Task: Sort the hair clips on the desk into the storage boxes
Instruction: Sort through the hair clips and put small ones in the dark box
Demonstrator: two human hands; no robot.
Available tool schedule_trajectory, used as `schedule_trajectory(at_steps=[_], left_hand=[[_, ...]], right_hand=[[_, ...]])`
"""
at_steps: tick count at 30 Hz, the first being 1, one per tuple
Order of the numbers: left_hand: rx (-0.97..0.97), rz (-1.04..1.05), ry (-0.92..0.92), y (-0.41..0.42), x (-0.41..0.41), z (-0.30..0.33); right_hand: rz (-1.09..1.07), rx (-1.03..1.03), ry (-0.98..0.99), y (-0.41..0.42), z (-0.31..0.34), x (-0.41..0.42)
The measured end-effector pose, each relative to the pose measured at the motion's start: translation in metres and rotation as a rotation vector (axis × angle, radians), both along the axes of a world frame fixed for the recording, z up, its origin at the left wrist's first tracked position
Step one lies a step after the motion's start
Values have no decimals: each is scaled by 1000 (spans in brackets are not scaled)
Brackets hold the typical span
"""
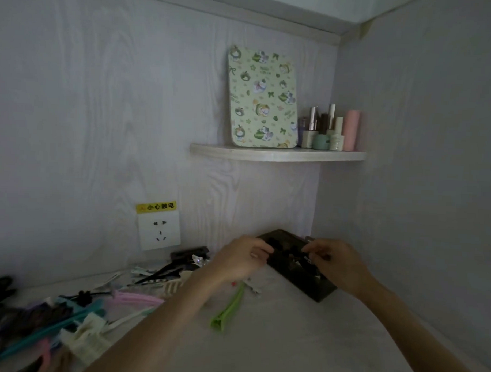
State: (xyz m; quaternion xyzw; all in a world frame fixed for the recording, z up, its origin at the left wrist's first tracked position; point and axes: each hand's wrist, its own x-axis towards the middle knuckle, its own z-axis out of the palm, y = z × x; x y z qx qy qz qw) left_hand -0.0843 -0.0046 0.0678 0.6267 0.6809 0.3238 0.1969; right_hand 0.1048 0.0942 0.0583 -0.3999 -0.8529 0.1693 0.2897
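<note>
A dark storage box [315, 292] lies on the desk in the far right corner, with dark clips inside. My left hand [240, 259] rests at the box's left edge, fingers curled; what it holds is too dim to tell. Over the box, my right hand [339, 261] pinches a small dark hair clip [306, 256]. A long green hair clip [229, 307] lies on the desk just under my left wrist. A pile of several hair clips [67, 313] in pink, teal, cream and black covers the desk's left side.
A wall socket [158, 230] with a yellow warning label sits on the back wall. Above, a corner shelf [276, 154] carries a patterned green board [262, 98] and several cosmetic bottles [331, 130]. The right wall stands close to the box.
</note>
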Motion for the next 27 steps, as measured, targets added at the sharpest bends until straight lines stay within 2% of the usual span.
schedule_trajectory(at_steps=[4, 8, 11, 14, 16, 21, 24, 27], left_hand=[[46, 160, 23, -67, -50, -6], [66, 410, 156, -133, -110, -1], [-35, 545, 237, -180, -161, -3], [-251, 585, 263, -208, -208, -13], [-349, 582, 247, -216, -228, -18], [-374, 514, 269, -221, -252, -14], [-400, 319, 228, -232, -258, -2], [-570, 147, 227, -247, -256, 9]], right_hand=[[179, 17, 8, -40, 0, -58], [326, -48, 17, -82, -3, -127], [448, 11, -58, -111, -1, -172], [565, 6, -106, -134, 0, -219], [596, 13, -133, -146, -1, -247], [688, -20, -249, -177, -6, -300], [733, 19, -460, -184, -17, -322], [668, 76, -505, -179, -18, -329]])
